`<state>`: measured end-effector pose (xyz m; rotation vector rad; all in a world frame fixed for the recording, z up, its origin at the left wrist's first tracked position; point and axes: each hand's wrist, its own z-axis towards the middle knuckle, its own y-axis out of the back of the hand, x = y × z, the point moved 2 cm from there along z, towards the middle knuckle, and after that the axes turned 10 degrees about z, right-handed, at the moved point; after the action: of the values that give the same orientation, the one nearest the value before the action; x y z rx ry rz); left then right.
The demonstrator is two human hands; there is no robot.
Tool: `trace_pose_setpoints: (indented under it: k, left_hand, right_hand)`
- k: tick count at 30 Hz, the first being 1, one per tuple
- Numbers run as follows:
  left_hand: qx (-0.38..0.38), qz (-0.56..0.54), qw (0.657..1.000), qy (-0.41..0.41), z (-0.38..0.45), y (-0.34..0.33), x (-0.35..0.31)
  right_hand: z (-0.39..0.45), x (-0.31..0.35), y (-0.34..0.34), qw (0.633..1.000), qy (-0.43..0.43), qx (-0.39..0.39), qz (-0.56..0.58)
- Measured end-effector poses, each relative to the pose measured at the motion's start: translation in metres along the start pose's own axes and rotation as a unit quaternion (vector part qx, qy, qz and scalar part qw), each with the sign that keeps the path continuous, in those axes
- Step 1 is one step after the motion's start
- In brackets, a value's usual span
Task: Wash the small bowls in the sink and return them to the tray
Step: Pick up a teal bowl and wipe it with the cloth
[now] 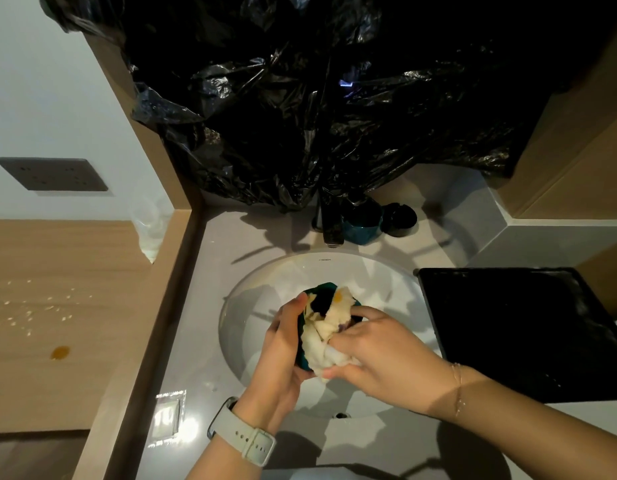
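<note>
Over the white sink (251,292), my left hand (282,348) grips a small dark teal bowl (322,294) from its left side. My right hand (379,348) holds a crumpled pale cloth (326,327) and presses it into the bowl's inside. Most of the bowl is hidden by the cloth and my fingers. A black tray (514,327) lies on the counter right of the sink. Two more dark small bowls, one teal (364,225) and one black (398,220), sit behind the sink by the tap (331,223).
Black plastic sheeting (317,98) hangs over the wall behind the tap. A small clear sachet (168,415) lies on the grey counter left of the sink. A wooden surface (57,306) with specks and an orange spot lies further left.
</note>
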<state>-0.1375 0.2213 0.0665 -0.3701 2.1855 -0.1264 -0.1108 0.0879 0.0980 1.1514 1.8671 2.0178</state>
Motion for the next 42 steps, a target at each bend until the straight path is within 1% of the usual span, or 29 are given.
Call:
trace_pose_setpoints:
  k: [2,4,5,6,7,9,11,12,13,15,17,19,21,23,24,25,26,27,28,29,30,31,33,35,36,38,40,42]
  left_hand:
    - [0.017,-0.003,1.0,0.005,-0.002,0.0,0.001]
    - [0.038,-0.008,0.999,0.002,-0.003,0.001,0.002]
    - [0.046,-0.006,0.999,-0.004,-0.003,0.001,0.003]
    - [0.047,0.0,0.999,-0.009,-0.004,0.001,0.004]
    - [0.048,0.005,0.999,-0.013,-0.006,0.0,0.005]
    - [0.05,-0.006,0.999,-0.006,-0.008,-0.003,0.005]
    - [0.035,-0.019,0.999,-0.001,-0.007,0.0,0.003]
    - [0.017,-0.021,1.0,-0.002,-0.004,0.003,0.001]
    - [-0.002,-0.024,1.0,-0.002,-0.002,0.006,-0.002]
    - [-0.029,-0.029,0.999,-0.002,0.003,0.011,-0.004]
    - [-0.022,-0.035,0.999,0.011,0.002,0.01,-0.004]
    - [-0.008,-0.044,0.999,0.018,0.001,0.008,-0.003]
    - [-0.002,-0.041,0.999,0.006,-0.001,0.005,-0.003]
    - [-0.007,-0.031,0.999,-0.021,-0.002,0.002,-0.003]
    - [-0.012,-0.024,0.999,-0.034,-0.003,0.001,-0.003]
    - [-0.015,-0.018,0.999,-0.04,-0.004,0.0,-0.004]
    - [-0.017,-0.014,0.999,-0.038,-0.005,0.0,-0.004]
    - [-0.017,-0.011,0.999,-0.034,-0.004,0.001,-0.005]
    - [-0.015,-0.009,0.999,-0.027,-0.004,0.003,-0.005]
    - [-0.008,-0.009,1.0,-0.015,-0.003,0.005,-0.005]
    - [0.006,-0.015,1.0,-0.002,-0.003,0.006,-0.006]
    - [0.025,-0.03,0.999,0.012,-0.003,0.006,-0.006]
    - [0.065,-0.064,0.995,0.032,-0.003,0.006,-0.008]
    - [0.094,-0.078,0.992,0.032,-0.002,0.007,-0.011]
    - [0.104,-0.076,0.991,0.026,-0.001,0.007,-0.013]
    - [0.118,-0.062,0.991,0.02,0.001,0.008,-0.015]
    - [0.114,-0.049,0.992,0.023,0.0,0.009,-0.015]
    - [0.095,-0.027,0.995,0.022,-0.001,0.009,-0.015]
  right_hand:
    - [-0.002,-0.001,-0.003,0.995,-0.024,-0.014,0.098]
    - [0.0,0.0,-0.006,0.979,-0.063,-0.023,0.191]
    - [0.002,0.002,-0.005,0.974,-0.07,-0.027,0.215]
    - [0.005,0.005,-0.004,0.974,-0.061,-0.032,0.214]
    - [0.009,0.009,-0.002,0.98,-0.044,-0.036,0.191]
    - [0.014,0.015,-0.001,0.993,-0.01,-0.042,0.105]
    - [0.015,0.017,-0.006,0.998,0.001,-0.07,-0.003]
    - [0.014,0.016,-0.007,0.995,-0.005,-0.088,-0.045]
    - [0.012,0.015,-0.007,0.992,-0.012,-0.107,-0.064]
    - [0.011,0.009,-0.005,0.991,0.001,-0.124,-0.056]
    - [0.01,0.008,-0.003,0.994,0.001,-0.107,0.006]
    - [0.008,0.011,-0.003,0.988,-0.038,-0.095,0.112]
    - [0.008,0.014,-0.008,0.963,-0.101,-0.104,0.228]
    - [0.009,0.015,-0.013,0.921,-0.153,-0.134,0.333]
    - [0.01,0.017,-0.014,0.902,-0.17,-0.148,0.368]
    - [0.011,0.019,-0.014,0.895,-0.182,-0.151,0.379]
    - [0.012,0.022,-0.013,0.901,-0.187,-0.146,0.362]
    - [0.013,0.025,-0.014,0.919,-0.186,-0.138,0.318]
    - [0.013,0.028,-0.014,0.942,-0.166,-0.138,0.257]
    - [0.012,0.031,-0.013,0.961,-0.129,-0.154,0.191]
    - [0.011,0.033,-0.013,0.973,-0.085,-0.173,0.131]
    - [0.01,0.031,-0.011,0.979,-0.048,-0.178,0.082]
    - [0.006,0.021,-0.005,0.989,-0.002,-0.144,0.017]
    - [0.003,0.011,0.008,0.993,0.035,-0.105,-0.037]
    - [0.002,0.007,0.014,0.993,0.051,-0.091,-0.055]
    - [0.001,0.004,0.018,0.993,0.082,-0.07,-0.053]
    - [0.003,0.008,0.012,0.994,0.093,-0.057,-0.024]
    - [0.004,0.011,0.003,0.994,0.081,-0.064,0.018]
